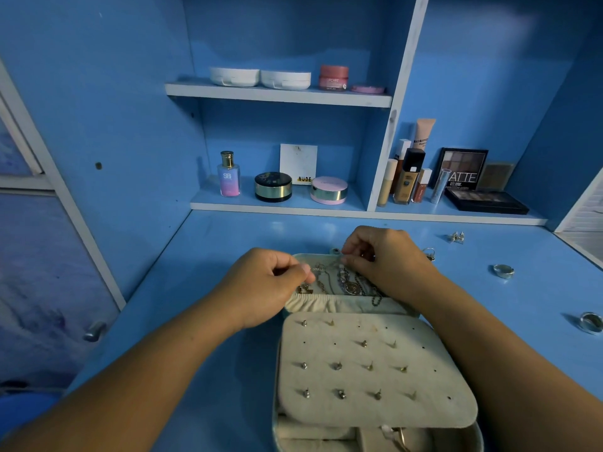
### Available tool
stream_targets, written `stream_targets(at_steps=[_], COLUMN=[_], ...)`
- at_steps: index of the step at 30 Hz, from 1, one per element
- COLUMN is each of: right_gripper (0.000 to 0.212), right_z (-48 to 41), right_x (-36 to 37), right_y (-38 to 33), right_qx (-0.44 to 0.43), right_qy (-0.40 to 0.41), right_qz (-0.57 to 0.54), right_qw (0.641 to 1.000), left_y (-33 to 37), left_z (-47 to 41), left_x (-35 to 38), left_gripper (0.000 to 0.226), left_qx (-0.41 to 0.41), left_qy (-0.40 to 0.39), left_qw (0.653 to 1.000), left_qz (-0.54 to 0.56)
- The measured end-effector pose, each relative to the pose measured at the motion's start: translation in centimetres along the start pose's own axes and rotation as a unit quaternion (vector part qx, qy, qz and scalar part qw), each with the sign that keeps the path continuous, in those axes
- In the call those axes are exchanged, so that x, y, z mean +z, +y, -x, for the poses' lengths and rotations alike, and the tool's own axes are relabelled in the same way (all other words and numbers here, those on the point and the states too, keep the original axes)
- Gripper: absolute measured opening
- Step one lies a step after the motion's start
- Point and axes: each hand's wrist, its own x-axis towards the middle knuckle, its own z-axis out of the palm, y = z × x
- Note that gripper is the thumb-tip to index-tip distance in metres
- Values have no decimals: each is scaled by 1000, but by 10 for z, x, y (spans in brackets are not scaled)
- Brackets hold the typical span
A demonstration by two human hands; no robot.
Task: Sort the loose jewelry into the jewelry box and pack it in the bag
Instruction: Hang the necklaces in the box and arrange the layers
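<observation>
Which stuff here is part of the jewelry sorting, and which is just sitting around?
Job: jewelry box, necklace chain pinched by left hand and right hand, loose rings, earrings.
Lying about: perfume bottle, compacts, eyeshadow palettes, foundation bottle, pink jar.

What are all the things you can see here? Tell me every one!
open jewelry box with cream lining: one, pale green, middle of blue desk
small metal stud earrings: about twelve, silver and gold, on the box's cream panel
tangled metal necklaces: several, silver and gold, box's far half
wide silver rings: two, silver, desk's right side
sparkly silver pieces: two, silver, desk's far right
round white cases: two, white, top shelf
pink jar: one, pink, top shelf
glass perfume bottle: one, pink-purple, lower shelf
round compacts: two, black and pink, lower shelf
makeup bottles and tubes: several, beige and brown, right compartment
eyeshadow palettes: two, black, right compartment
left hand: one, pinching necklaces
right hand: one, pinching necklaces
</observation>
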Motion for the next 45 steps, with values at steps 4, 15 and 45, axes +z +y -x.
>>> stream_targets(at_steps=[4, 15, 45], right_gripper=[8, 9, 11], right_z=[-3, -1, 6], right_x=[1, 0, 1], right_y=[-1, -1, -17], right_qx=[-38, -63, 102], right_qy=[2, -30, -65], right_qz=[42, 19, -235], right_qw=[998, 997, 964], left_y=[0, 4, -12], left_z=[0, 1, 0], left_x=[1, -4, -10], left_gripper=[28, 27, 9], left_qx=[-1, 1, 99], left_qy=[7, -9, 41], left_qw=[1000, 1000, 974], left_qz=[-4, 5, -199])
